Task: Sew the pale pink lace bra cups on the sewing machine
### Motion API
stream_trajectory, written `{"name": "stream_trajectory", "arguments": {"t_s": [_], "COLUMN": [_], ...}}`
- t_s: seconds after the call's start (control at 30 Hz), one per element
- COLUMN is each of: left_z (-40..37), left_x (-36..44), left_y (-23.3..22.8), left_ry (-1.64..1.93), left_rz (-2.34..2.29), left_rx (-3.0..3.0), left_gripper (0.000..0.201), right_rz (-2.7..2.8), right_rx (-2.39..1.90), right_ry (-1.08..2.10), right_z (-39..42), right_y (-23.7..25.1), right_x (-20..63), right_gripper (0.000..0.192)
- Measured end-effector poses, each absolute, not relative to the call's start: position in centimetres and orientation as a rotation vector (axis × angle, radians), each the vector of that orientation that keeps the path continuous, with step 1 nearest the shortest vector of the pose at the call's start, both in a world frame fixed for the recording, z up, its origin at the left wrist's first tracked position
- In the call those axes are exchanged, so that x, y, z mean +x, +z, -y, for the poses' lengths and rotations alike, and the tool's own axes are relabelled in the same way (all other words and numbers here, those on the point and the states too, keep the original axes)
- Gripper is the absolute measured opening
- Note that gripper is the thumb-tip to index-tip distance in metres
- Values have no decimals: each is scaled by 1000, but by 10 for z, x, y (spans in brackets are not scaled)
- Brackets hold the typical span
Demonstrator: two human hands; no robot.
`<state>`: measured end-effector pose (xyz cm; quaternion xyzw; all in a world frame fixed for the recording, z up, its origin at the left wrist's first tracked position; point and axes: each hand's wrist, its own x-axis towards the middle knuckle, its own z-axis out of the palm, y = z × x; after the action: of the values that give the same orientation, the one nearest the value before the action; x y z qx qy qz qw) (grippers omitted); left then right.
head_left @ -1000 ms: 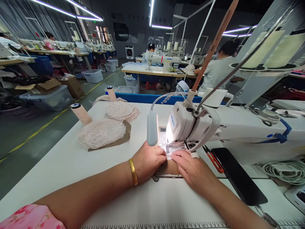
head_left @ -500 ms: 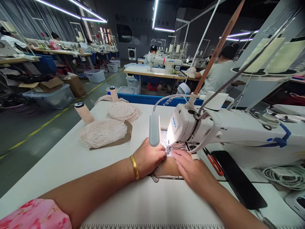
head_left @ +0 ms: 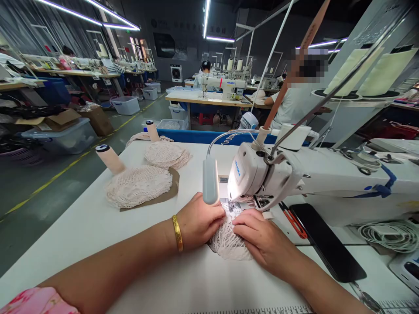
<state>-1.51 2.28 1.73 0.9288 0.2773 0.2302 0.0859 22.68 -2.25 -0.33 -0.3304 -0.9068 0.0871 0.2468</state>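
Both left hand (head_left: 199, 220) and right hand (head_left: 264, 239), half curled, touch the white lace (head_left: 228, 240), any pinch unclear.

pale openwork lace (head_left: 231, 245), spread out; between hands (head_left: 196, 221)

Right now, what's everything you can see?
table: one, white, foreground
front sewing machine: one, white, table's right
lamp: one, grey, beside machine
lace piece: one, cream, lower centre
lace stacks: two, cream, table's left
small cones: two, peach, beside lace stacks
snips: one, red, table's right
phone: one, black, beside snips
cable coil: one, white, right
big cones: two, cream, upper right
far machines: several, white, background
left grip: one, lace's left
right grip: one, lace's right
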Motion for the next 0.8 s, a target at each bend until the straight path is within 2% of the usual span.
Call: {"name": "stream_trajectory", "arguments": {"t_s": [0.17,0.8], "left_z": [-18,-15], "left_x": [-12,-3], "left_y": [-2,-8], "left_ry": [725,793], "left_rz": [-783,-805], "left_rx": [2826,2875], "left_gripper": [9,17], "right_rz": [2475,2472], "right_rx": [-949,-1201], "right_ry": [236,25], "right_z": [23,19], "right_y": [-2,-12], "right_x": [231,238], "right_gripper": [31,40]}}
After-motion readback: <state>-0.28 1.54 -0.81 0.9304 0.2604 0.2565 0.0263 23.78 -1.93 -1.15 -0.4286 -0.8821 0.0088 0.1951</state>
